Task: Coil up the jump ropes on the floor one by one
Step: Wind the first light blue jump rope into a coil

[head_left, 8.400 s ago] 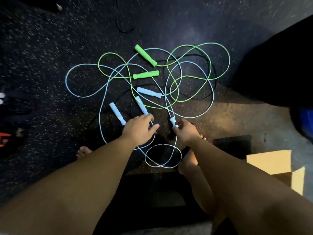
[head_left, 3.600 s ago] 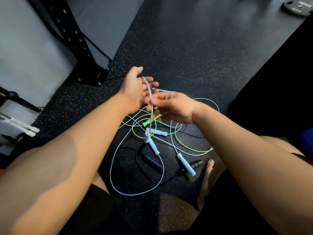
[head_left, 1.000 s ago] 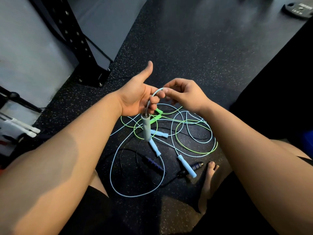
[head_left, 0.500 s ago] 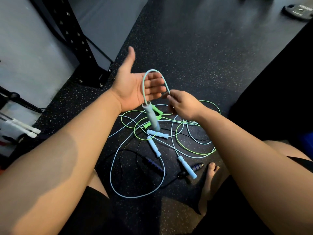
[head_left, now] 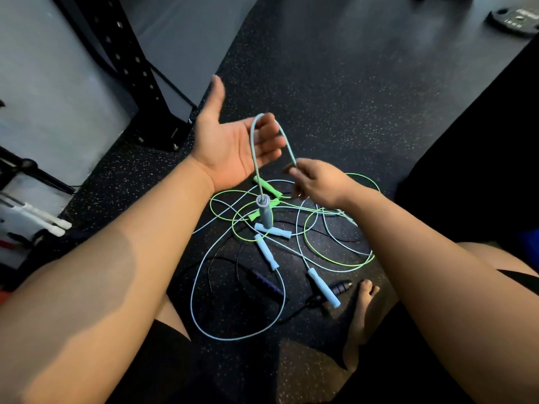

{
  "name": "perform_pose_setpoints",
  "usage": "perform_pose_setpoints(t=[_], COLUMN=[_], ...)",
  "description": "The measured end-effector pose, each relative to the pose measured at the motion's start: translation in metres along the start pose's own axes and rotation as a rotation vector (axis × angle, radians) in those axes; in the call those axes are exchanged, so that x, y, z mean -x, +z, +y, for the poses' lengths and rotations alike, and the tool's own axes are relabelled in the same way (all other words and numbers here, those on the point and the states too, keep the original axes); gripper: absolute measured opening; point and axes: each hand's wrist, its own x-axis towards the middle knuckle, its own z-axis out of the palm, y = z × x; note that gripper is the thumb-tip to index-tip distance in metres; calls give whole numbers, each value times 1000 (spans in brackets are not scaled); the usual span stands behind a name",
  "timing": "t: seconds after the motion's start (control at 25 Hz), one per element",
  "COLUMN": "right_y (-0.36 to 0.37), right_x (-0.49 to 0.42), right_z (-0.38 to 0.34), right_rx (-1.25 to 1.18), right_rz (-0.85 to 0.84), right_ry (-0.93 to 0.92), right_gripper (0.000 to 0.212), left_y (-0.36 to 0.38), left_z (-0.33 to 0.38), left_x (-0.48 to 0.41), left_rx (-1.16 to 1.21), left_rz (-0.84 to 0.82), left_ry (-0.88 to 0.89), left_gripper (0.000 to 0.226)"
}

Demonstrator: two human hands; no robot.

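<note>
My left hand (head_left: 233, 147) is held palm up with fingers spread. A light blue jump rope (head_left: 284, 135) arches across its fingertips, and I cannot tell whether it rests on them. My right hand (head_left: 318, 182) pinches that rope just right of the arch. The rope's blue handle (head_left: 264, 212) dangles below the left palm, above the pile. On the floor lie a tangled green rope (head_left: 335, 258) with green handles (head_left: 267, 188), more blue handles (head_left: 267, 252) (head_left: 323, 287), and a black rope with a dark handle (head_left: 262, 282).
A black perforated rack upright (head_left: 131, 68) stands on the speckled floor at the left against a grey wall. White-tipped bars (head_left: 38, 217) lie at the far left. A weight plate (head_left: 516, 17) sits top right. My bare foot (head_left: 361, 316) rests beside the pile.
My left hand has opened from a fist with raised thumb to a flat palm. The right hand drew the blue rope into a tall arch, and the handle hangs lower.
</note>
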Motion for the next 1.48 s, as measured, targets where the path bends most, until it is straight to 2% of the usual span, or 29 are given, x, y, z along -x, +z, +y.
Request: perform_pose_setpoints(t=[0.12, 0.24, 0.44, 0.56, 0.68, 0.76, 0.88, 0.96, 1.08, 1.2, 1.32, 1.48], right_y=[8, 11, 6, -1, -12, -21, -30, -32, -34, -33, -25, -12], right_x=[7, 11, 14, 16, 15, 13, 12, 12, 10, 5, 2, -1], right_z=[-8, -19, -34, -37, -37, -33, -25, -23, -20, -13, -8, -8], right_rx=[82, 213, 287, 272, 231, 175, 89, 22, -50, -32, 10, -5], right_rz=[-133, -177, -93, 11, 150, 231, 299, 319, 352, 372, 282, 115], right_ry=[7, -115, -299, -355, -390, -360, -309, -266, -196, -127, -47, 33], right_gripper=[27, 29, 41, 43, 27, 31, 36, 35, 27, 29, 31, 33], left_y=[-9, -11, -15, -14, -13, -12, -8, -2, 5, 7, 7, 2], left_z=[4, 4, -5, -15, -27, -30, -29, -25, -18, -15, -17, -17], left_x=[-3, -5, -14, -19, -22, -19, -14, -9, -5, -4, -4, -10], left_rx=[153, 138, -84, -347, -584, -645, -660, -638, -558, -355, -82, 82], left_rz=[10, 53, 184, 201, 49, -110, -225, -262, -218, -181, -163, -168], left_ry=[141, 190, 161, 74, -119, -231, -329, -354, -307, -212, -123, 31], left_gripper=[98, 107, 114, 118, 129, 134, 132, 128, 121, 116, 120, 126])
